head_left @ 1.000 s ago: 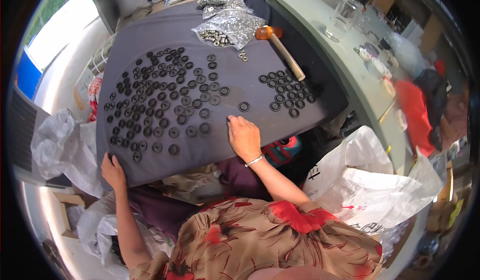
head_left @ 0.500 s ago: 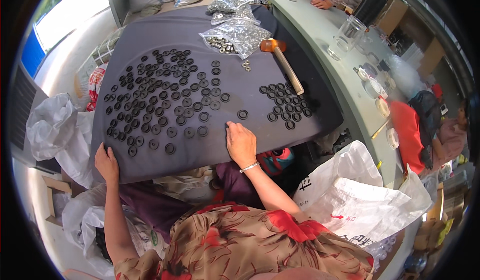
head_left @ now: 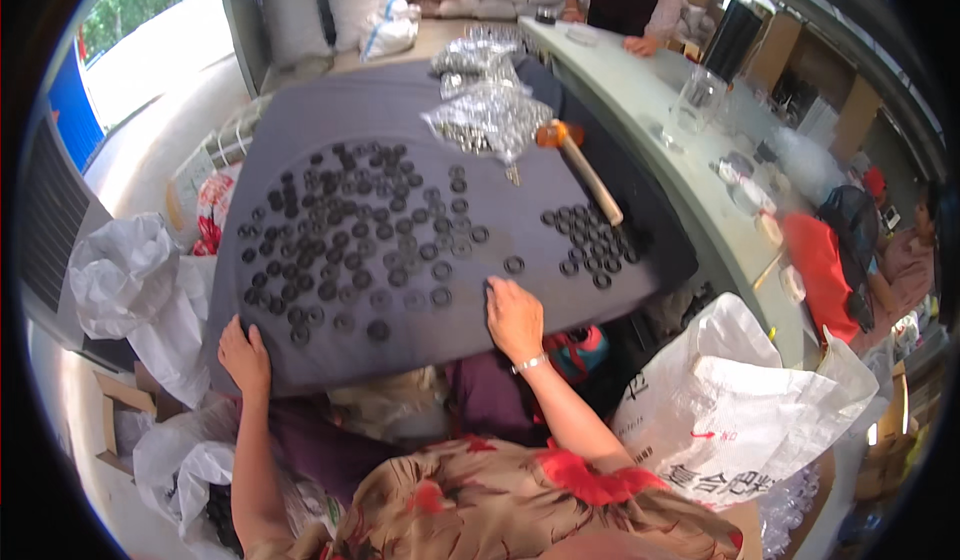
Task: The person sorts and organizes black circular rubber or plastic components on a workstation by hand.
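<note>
A grey cloth-covered table (head_left: 450, 325) lies in front of me. Many small black ring-shaped pieces (head_left: 340, 230) are scattered over its left half. A tighter cluster of black rings (head_left: 590, 240) lies at the right, and a single ring (head_left: 513, 266) sits between the two groups. My left hand (head_left: 244, 356) rests on the near left corner, thumb apart from the fingers, holding nothing visible. On the near edge lies my right hand (head_left: 515, 320), a bracelet at its wrist, just below the single ring. Its fingers are loosely bent and partly hidden, with no object showing.
Clear bags of small metal parts (head_left: 490, 120) and an orange-headed mallet (head_left: 580, 170) lie farther back. A long pale counter (head_left: 640, 110) runs along the right, a person's hand (head_left: 642, 46) at its far end. White sacks (head_left: 730, 400) flank me.
My view has tilted up, so the table and both hands sit lower and further right in the picture. Both hands keep their places on the table edge.
</note>
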Demonstrator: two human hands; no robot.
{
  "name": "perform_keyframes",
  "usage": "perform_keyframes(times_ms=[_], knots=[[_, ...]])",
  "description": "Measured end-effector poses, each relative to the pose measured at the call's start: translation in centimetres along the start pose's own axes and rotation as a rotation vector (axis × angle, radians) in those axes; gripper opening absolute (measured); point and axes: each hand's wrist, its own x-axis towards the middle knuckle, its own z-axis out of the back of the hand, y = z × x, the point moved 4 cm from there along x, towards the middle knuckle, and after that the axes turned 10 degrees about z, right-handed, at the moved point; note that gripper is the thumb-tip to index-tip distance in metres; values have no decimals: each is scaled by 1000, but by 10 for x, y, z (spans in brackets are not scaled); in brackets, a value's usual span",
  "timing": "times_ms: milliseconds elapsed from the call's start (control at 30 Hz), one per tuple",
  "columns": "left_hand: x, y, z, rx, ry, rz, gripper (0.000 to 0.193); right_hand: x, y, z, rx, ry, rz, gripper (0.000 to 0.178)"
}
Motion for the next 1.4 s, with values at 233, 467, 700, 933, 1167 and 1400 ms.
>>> perform_keyframes(times_ms=[233,467,700,933,1167,1400], knots=[[-13,-7,0,-41,120,56,44,-5,0,9,-35,29,0,15],[-6,-8,10,-105,127,91,50,-3,2,4,-7,-1,8,15],[-9,2,8,-145,144,45,57,-3,1,-2,-12,14,3,14],[30,14,14,-340,123,122,55,0,2,4,-45,-10,22,13],[101,30,-33,-211,186,350,54,-2,4,-1,-56,15,40,10],[96,20,-45,-62,211,387,55,18,-20,-1,130,77,-61,6]])
